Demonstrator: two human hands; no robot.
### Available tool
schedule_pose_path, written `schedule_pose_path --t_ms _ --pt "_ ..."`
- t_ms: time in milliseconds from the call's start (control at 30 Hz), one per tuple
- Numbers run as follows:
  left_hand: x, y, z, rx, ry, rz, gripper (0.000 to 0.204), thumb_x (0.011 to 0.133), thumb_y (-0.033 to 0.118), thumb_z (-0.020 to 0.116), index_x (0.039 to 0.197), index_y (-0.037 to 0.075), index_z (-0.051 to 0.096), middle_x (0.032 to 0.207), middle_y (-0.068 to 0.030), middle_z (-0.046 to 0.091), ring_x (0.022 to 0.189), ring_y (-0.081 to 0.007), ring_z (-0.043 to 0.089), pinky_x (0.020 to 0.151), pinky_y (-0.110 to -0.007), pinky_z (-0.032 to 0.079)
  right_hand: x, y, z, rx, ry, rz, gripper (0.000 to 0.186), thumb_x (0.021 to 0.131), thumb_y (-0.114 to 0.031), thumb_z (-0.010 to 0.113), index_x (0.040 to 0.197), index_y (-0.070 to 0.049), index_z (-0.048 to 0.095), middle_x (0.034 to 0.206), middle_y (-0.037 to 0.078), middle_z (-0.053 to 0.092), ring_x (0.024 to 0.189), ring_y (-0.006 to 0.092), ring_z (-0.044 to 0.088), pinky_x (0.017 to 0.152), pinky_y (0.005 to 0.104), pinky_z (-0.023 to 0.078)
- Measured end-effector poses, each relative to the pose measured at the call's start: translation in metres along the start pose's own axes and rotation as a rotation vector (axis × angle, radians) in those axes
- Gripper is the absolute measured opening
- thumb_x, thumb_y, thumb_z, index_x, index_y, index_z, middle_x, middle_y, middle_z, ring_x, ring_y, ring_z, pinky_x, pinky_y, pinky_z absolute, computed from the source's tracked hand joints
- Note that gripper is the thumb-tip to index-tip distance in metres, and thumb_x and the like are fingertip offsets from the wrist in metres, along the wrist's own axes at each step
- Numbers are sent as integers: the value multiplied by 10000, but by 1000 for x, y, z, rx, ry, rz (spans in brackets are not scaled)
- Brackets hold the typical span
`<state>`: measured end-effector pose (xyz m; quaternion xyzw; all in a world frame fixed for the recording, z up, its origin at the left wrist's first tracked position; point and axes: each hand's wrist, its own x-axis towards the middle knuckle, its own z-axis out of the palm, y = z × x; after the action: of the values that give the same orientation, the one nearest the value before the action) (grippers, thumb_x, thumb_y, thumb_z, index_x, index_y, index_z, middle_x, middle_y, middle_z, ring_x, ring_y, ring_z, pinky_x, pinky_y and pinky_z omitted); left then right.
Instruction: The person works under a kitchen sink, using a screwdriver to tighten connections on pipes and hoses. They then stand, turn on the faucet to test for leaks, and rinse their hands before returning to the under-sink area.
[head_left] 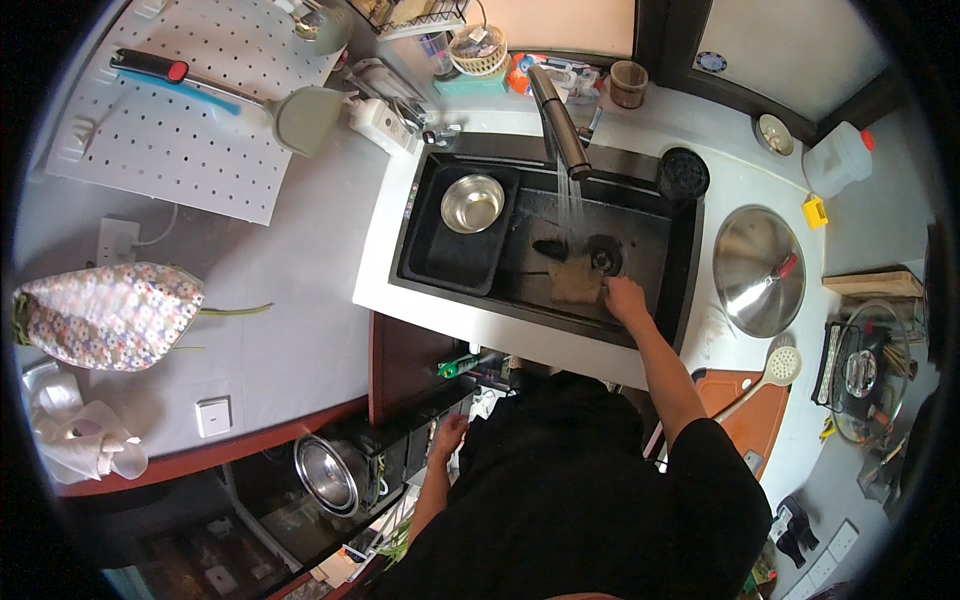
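In the black sink, a flat tan cloth lies on the basin floor close to the drain. My right hand reaches over the sink's front edge, its fingers closed on the cloth's right corner. Water runs from the faucet just beyond the cloth, beside a small dark object that I cannot make out. Low by my body, left of my black shirt, my left hand hangs with curled fingers and nothing visible in it. A steel bowl sits in the black tray at the sink's left.
On the right counter are a steel lid, a slotted spoon and an orange cutting board. A black round holder stands at the sink's back right corner. An open cabinet is below left, near steel bowls.
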<state>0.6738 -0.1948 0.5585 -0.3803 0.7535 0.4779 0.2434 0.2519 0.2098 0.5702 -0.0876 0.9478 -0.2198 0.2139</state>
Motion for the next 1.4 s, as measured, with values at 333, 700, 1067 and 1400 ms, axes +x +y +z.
schedule_pose_path --t_ms 333,700,1067,1400 --pt "-5 -42 0 26 89 33 358 977 280 700 1258 59 696 1010 -78 755 933 -178 693 805 -337 532 14 -16 -15 164 147 -21 204 959 -179 617 1059 -40 728 1020 196 741 939 421 704 809 511 574" --pt "-18 -1 17 -97 35 -74 378 968 273 704 1260 33 687 1000 -90 753 903 -165 687 794 -336 537 178 -57 -166 265 600 -127 268 987 -220 586 1153 -54 715 1134 176 728 1036 386 687 892 477 552" --pt "-41 -11 26 -161 104 -3 346 980 148 649 1307 35 647 1061 -101 744 920 -171 693 785 -320 543 235 -60 -207 304 676 -261 214 948 -191 660 1089 -52 739 1035 146 752 976 368 703 863 447 552" --pt "-27 -9 17 -113 44 -69 363 980 133 624 1323 17 651 1058 -98 746 912 -161 682 792 -316 543 160 -50 -190 22 790 -550 102 935 -163 698 1010 -94 705 990 73 722 819 311 702 690 418 573"
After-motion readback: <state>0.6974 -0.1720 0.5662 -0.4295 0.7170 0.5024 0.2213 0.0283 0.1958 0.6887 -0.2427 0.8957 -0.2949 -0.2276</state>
